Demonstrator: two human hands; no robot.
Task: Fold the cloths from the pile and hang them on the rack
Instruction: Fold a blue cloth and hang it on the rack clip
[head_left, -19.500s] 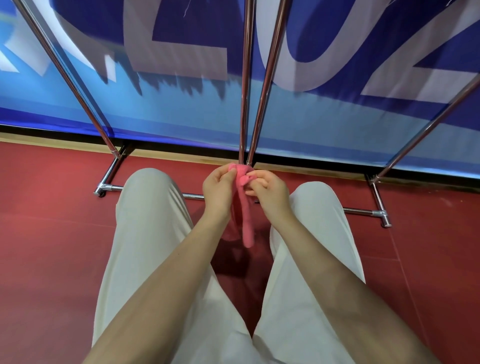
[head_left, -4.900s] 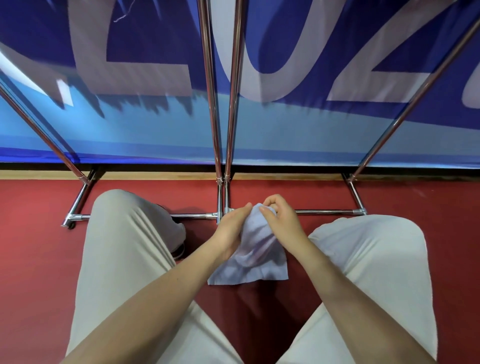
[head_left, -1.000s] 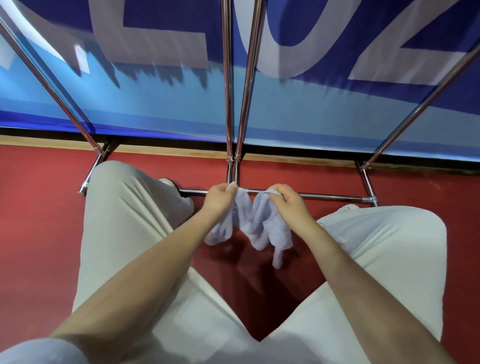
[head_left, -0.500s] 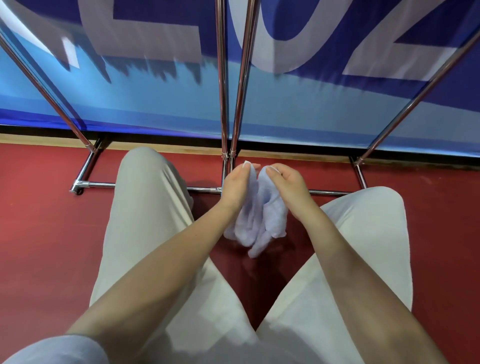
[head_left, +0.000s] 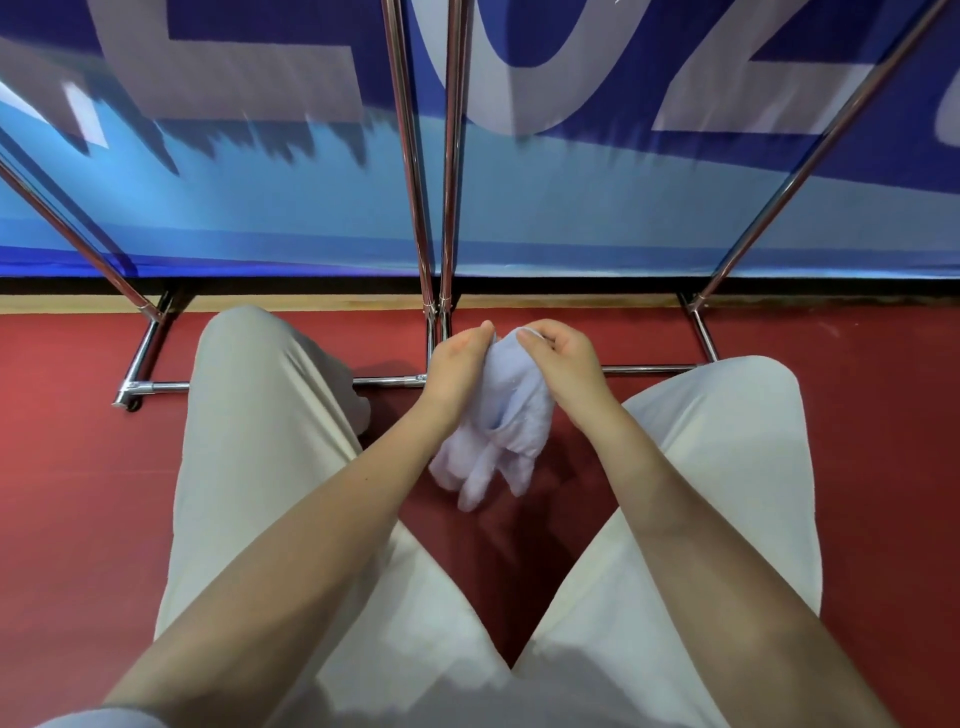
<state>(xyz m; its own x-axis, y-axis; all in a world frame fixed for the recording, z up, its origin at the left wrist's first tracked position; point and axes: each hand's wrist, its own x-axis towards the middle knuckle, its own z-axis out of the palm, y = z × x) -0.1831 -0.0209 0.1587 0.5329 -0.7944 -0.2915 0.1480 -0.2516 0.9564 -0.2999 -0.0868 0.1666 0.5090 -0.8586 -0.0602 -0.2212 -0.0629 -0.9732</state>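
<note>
Lavender cloth (head_left: 498, 421): a pale lilac-white cloth, bunched into loose folds, hanging in the air between the two hands and above the floor, its lower ends dangling between the knees.
Left hand (head_left: 457, 364): fingers curled, pinching the cloth's upper left edge.
Right hand (head_left: 563, 358): fingers curled, pinching the cloth's upper right edge; the two hands are close together, with the cloth between them.
Writing: the blue banner (head_left: 571, 208) behind the rack carries very large pale grey characters, cut off by the top of the view. Parts that look like an "L", a rounded "0" or "U", and a "Z" or "2" show; no whole word can be read. Below the characters the banner turns a lighter blue.
Rack (head_left: 410, 156): shiny chrome tubing. Two upright poles stand side by side at the centre, slanted poles rise at far left and far right, and a low crossbar (head_left: 389, 382) runs along the floor just beyond the hands.
Floor (head_left: 78, 493): dark red and smooth, with a tan strip and a black band where it meets the banner.
Person: seen from above, bare forearms reaching forward, legs apart in cream trousers (head_left: 260, 441).
</note>
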